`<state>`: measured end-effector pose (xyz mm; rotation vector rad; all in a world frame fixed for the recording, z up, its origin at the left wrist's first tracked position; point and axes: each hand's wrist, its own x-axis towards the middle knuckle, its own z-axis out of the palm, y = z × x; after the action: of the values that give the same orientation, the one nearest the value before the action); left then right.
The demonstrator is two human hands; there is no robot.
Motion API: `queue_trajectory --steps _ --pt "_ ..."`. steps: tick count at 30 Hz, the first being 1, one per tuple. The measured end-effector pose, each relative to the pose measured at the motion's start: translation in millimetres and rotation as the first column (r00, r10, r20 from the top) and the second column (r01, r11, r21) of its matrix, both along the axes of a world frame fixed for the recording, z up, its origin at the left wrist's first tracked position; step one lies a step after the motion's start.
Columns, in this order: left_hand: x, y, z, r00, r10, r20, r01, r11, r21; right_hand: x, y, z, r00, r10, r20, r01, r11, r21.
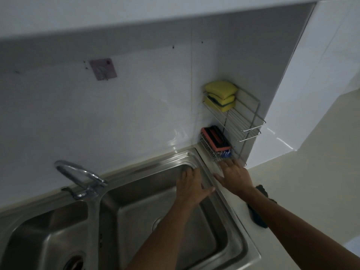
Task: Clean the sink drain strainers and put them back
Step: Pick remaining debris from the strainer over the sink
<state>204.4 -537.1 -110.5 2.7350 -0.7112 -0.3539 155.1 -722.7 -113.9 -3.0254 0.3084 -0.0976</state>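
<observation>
A steel double sink [241, 230] fills the lower left. The left basin's drain strainer [75, 264] shows at the bottom edge. The right basin's drain [158, 221] is mostly hidden behind my left forearm. My left hand [191, 186] hovers over the right basin's far right corner, fingers spread, holding nothing. My right hand [234, 177] reaches over the sink's right rim, fingertips at the lower tier of a wire rack [251, 129]; it holds nothing.
The rack's top tier carries yellow sponges [221, 94]; its lower tier holds a red-and-black scrubber [215, 138] and a small blue item [227, 153]. A chrome faucet [81, 176] stands between the basins. A dark cloth [258, 217] lies on the counter under my right forearm.
</observation>
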Motion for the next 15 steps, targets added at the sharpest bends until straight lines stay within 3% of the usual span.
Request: queue_trajectory --steps 8,15 --pt "-23.3 128.9 11.8 0.983 0.18 0.038 -0.181 0.983 0.026 8.8 130.9 25.3 0.969 0.245 0.027 -0.246 0.969 0.006" --pt "-55.7 250.2 -30.0 0.932 0.359 -0.051 -0.356 0.933 0.046 -8.6 245.4 -46.3 0.877 0.406 -0.259 -0.404 0.913 0.063"
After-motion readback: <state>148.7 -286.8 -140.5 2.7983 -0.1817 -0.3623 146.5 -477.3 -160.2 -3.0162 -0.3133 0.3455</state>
